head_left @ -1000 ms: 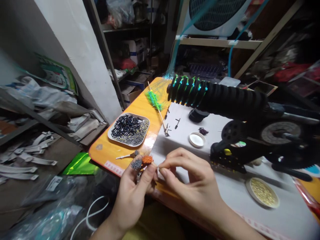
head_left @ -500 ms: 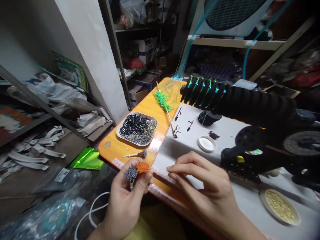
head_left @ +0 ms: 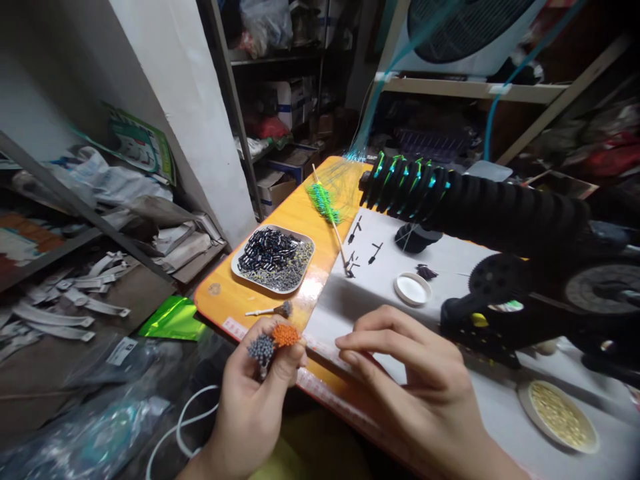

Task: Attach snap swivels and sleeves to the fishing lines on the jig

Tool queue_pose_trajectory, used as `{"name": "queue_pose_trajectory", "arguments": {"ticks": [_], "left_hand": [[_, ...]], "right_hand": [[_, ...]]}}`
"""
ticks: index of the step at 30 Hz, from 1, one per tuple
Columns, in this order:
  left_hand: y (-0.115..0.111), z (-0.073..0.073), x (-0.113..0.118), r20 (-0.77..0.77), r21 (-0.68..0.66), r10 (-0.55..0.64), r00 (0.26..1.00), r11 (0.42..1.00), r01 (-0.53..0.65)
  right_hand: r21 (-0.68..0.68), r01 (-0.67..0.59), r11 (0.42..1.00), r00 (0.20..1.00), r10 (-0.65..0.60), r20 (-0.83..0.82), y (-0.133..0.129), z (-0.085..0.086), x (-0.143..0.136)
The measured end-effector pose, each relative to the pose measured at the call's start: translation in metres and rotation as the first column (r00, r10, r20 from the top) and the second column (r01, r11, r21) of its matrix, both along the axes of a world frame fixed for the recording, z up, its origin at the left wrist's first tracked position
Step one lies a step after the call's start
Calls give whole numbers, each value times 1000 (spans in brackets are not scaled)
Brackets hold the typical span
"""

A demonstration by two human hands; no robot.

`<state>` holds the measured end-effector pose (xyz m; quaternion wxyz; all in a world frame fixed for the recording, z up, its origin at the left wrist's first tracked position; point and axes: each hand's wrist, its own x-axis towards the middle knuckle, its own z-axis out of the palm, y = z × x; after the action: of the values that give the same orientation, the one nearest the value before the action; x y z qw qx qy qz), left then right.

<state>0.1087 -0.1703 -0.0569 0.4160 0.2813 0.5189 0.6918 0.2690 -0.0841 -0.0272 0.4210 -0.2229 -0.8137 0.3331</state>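
My left hand is closed around two small bundles of bead-tipped stems. One bundle has orange heads, the other grey heads, and the stems run down inside my fingers. To the right, my right hand hovers by the table edge with thumb and forefinger pinched together; whatever may be between the tips is too small to make out. A thin white stick with a grey tuft lies on the table just beyond my left hand.
A white tray of black tubes and small grey pieces sits at the left. A black ribbed machine arm reaches across the right. A shallow white dish, a bowl of golden pieces and a green bristly stick are on the table.
My two hands keep almost the same pose, the right one shifting very slightly. The view has tilted a little.
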Motion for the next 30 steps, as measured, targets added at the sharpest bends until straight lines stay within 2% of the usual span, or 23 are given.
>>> {"name": "queue_pose_trajectory", "arguments": {"ticks": [10,13,17,23,25,27,28,30], "left_hand": [[0,-1,-2,-25,-2,9,1000,1000,-9],[-2,0,-2,-168,21,37,985,999,-34],[-4,2,-4,-430,156,83,899,988,-17],[-6,3,-7,-534,226,111,838,974,14],[-6,3,-6,-533,236,112,839,972,20],[-6,3,-3,-472,218,88,877,976,20],[-6,3,-1,-393,181,52,918,983,22],[-5,6,3,-125,67,-64,990,995,73]], "right_hand": [[-5,16,1000,1000,-16,-4,1,0,0],[4,23,1000,1000,-23,0,0,2,-1],[24,18,1000,1000,-19,12,1,3,-1],[11,-1,1000,1000,1,29,1,-1,2],[-17,-2,1000,1000,2,9,0,0,1],[-51,-15,999,999,13,-31,-1,2,0],[-67,-31,997,998,27,-52,-1,3,-1],[-94,-81,992,994,73,-88,-3,4,-3]]}}
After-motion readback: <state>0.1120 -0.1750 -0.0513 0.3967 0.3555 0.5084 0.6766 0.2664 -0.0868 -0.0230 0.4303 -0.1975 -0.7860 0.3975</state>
